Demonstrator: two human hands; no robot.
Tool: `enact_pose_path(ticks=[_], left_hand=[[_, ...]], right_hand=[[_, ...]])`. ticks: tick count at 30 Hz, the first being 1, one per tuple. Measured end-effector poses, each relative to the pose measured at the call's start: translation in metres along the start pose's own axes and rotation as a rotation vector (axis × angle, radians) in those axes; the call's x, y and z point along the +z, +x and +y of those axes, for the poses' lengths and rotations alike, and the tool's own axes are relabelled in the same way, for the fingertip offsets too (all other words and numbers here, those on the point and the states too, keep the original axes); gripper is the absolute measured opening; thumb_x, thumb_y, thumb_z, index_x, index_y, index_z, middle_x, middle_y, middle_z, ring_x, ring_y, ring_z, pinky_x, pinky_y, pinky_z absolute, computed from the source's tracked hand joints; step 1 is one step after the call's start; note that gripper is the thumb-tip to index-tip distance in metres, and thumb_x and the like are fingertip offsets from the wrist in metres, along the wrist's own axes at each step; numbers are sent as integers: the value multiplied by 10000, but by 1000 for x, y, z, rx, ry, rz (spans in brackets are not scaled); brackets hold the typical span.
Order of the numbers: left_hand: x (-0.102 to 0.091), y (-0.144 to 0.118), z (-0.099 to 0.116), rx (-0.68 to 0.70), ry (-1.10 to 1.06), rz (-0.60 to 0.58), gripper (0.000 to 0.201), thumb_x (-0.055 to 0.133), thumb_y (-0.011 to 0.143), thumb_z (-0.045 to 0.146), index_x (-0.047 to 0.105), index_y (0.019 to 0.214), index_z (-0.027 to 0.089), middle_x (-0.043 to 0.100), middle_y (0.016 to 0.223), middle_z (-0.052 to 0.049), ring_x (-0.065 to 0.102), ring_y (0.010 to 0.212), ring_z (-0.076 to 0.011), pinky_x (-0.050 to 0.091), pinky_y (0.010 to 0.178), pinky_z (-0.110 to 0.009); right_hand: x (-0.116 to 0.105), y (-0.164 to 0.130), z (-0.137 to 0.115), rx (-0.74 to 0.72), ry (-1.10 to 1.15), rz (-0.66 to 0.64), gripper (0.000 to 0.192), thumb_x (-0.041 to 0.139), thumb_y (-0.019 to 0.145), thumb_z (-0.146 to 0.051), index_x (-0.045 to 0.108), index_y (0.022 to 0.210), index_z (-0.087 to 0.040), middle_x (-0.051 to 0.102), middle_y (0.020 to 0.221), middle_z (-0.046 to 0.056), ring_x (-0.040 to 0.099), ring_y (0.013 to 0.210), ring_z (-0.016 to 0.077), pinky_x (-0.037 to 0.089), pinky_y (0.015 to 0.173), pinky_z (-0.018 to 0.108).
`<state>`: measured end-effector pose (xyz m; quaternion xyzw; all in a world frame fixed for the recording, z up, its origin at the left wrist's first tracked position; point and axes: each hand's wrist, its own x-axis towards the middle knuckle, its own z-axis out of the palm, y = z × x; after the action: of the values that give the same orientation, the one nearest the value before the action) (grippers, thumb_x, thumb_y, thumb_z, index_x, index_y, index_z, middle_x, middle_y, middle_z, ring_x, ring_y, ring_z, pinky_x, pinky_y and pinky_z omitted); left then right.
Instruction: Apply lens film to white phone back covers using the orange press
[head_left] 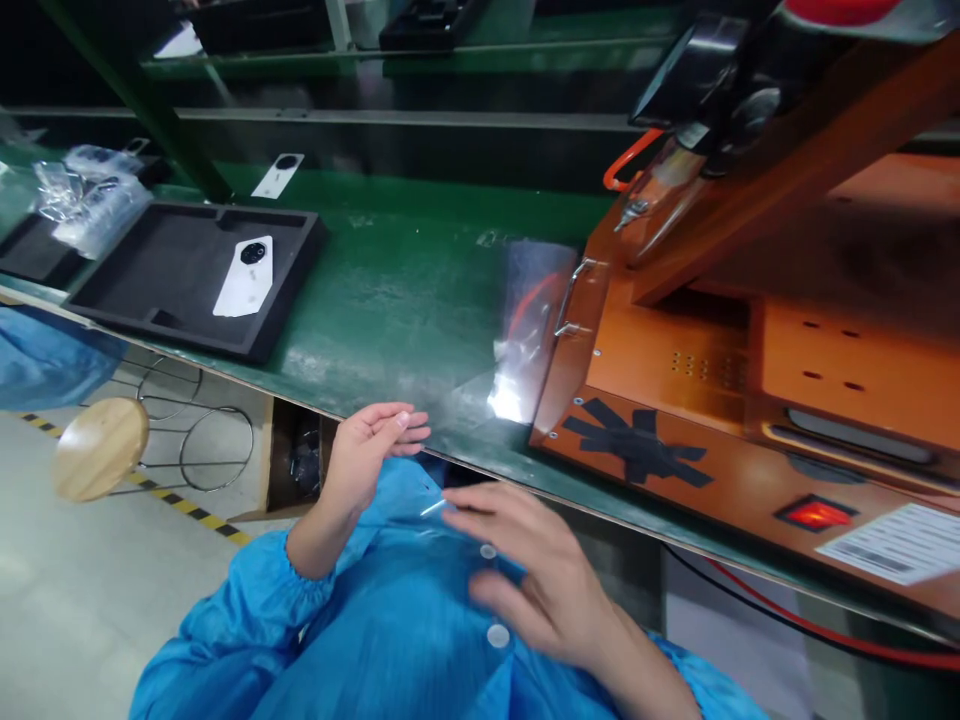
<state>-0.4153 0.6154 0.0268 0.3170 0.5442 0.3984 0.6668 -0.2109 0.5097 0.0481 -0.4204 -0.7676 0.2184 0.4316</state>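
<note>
My left hand (375, 450) is just off the bench's front edge, its thumb pressed against the outstretched fingers. Whatever it may pinch is too thin to make out. Lower and to the right, my right hand (532, 570) is blurred, with thumb and fingers apart. Close to its fingertips, a bright thin streak (433, 507), perhaps the edge of clear film, shows against my blue smock (405, 600). On the bench beyond both hands lies a stack of clear plastic film (529, 310).
An orange machine (675, 390) with a lit red switch (816, 514) fills the right. To the left, a black foam tray (165, 270) carries a white phone back cover (247, 280); another white cover (278, 175) lies behind. Bagged parts (97, 200) and a stool (101, 450) are farther left.
</note>
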Motion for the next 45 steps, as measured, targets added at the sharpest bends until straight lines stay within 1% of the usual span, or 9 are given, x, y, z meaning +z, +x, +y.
enact_pose_path(ticks=[2, 4, 14, 20, 26, 29, 34, 41, 45], left_hand=[[3, -4, 1, -13, -49, -28, 487, 992, 710, 445, 794, 1035, 141, 857, 1041, -132, 845, 891, -246, 694, 742, -289], [6, -7, 3, -23, -105, -71, 482, 998, 711, 403, 798, 1064, 142, 856, 1070, -132, 844, 932, -246, 699, 807, -303], [6, -22, 1, 23, -37, -130, 385, 953, 781, 463, 808, 977, 165, 858, 961, -85, 832, 840, -199, 703, 806, -298], [3, -37, 6, 514, 502, -71, 141, 744, 985, 318, 847, 1019, 228, 865, 988, -30, 834, 875, -168, 682, 833, -250], [-6, -47, 5, 1068, 918, -30, 155, 661, 1035, 164, 806, 1079, 195, 865, 1027, -29, 836, 907, -151, 658, 877, -213], [-11, -50, 1, 1025, 927, -31, 138, 663, 1035, 170, 795, 1070, 190, 862, 1005, -27, 834, 867, -145, 655, 853, -204], [-15, -53, -2, 717, 728, -26, 144, 649, 1041, 217, 792, 1028, 200, 856, 964, -13, 825, 815, -137, 652, 752, -180], [-15, -52, 4, 793, 822, -89, 157, 652, 1030, 226, 808, 1037, 229, 848, 972, -28, 808, 878, -160, 646, 844, -246], [-11, -52, 2, 616, 720, -71, 128, 703, 991, 281, 823, 1018, 243, 853, 1005, -34, 811, 880, -177, 665, 836, -269]], right_hand=[[6, 16, 7, 42, -94, 149, 162, 630, 1095, -266, 732, 1189, -183, 812, 1161, 92, 776, 1036, 192, 628, 900, 339], [14, 32, 14, 15, -243, 238, 153, 691, 1030, -136, 739, 1173, -166, 817, 1135, 90, 774, 1013, 219, 613, 866, 363], [30, 54, 27, -27, -470, 299, 142, 708, 1037, -191, 740, 1171, -153, 836, 1114, 89, 791, 989, 242, 588, 860, 397], [34, 52, 21, -81, -432, 308, 110, 709, 1024, -136, 741, 1130, -135, 845, 1090, 103, 821, 931, 235, 607, 812, 378], [34, 48, 18, -76, -370, 294, 114, 692, 1002, -76, 748, 1060, -157, 854, 1048, 65, 834, 902, 193, 603, 785, 338], [36, 46, 18, -35, -308, 280, 116, 678, 1007, -83, 752, 1004, -173, 855, 996, 47, 834, 876, 184, 599, 763, 327], [46, 45, 11, -67, -282, 251, 146, 686, 1017, -125, 756, 1145, -130, 841, 1144, 109, 836, 965, 212, 615, 809, 343], [48, 43, 13, -47, -307, 291, 131, 682, 997, -97, 783, 1030, -174, 857, 1019, 51, 835, 862, 181, 606, 729, 313], [45, 43, 16, -5, -276, 301, 184, 658, 989, -73, 791, 1004, -200, 857, 994, 37, 836, 858, 181, 612, 717, 308]])
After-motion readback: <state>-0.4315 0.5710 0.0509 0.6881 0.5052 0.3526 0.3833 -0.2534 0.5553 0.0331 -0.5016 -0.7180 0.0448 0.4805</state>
